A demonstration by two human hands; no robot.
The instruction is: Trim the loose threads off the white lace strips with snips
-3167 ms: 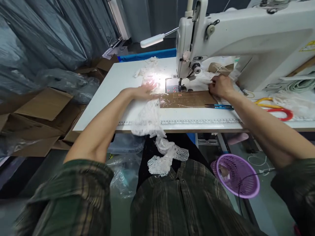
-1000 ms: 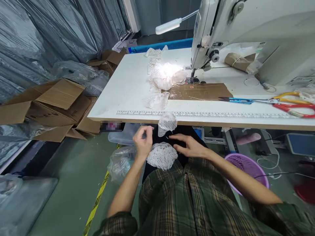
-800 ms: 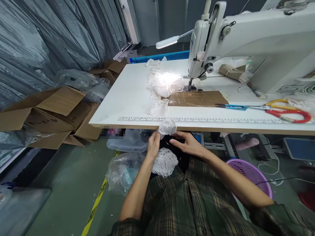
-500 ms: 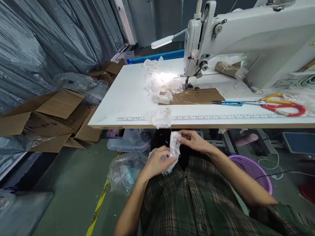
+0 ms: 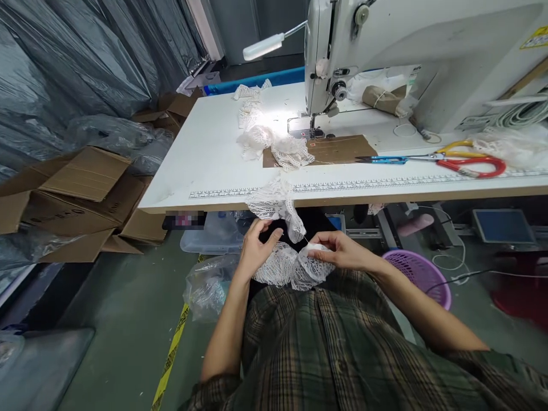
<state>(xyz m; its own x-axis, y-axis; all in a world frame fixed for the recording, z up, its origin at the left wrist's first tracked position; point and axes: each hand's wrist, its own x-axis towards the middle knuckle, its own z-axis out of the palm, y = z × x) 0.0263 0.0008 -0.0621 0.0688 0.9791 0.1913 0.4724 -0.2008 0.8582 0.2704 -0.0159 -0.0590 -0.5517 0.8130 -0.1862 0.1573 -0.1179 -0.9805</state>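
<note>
Now the right hand [image 5: 341, 252] is pinching white lace [image 5: 311, 273], and the left hand [image 5: 254, 246] is curving open fingers near the dangling lace [image 5: 273, 200].

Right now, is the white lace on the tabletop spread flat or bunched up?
Bunched up: the white lace lies in ruffled folds, some overlapping the brown sheet.

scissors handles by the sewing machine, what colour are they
One yellow, one red; clearest in the head view.

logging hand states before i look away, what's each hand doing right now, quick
Left hand: open, thumb and fingers apart; whether it touches the hanging lace can't be told.
Right hand: closed, pinching the lap lace.
</note>
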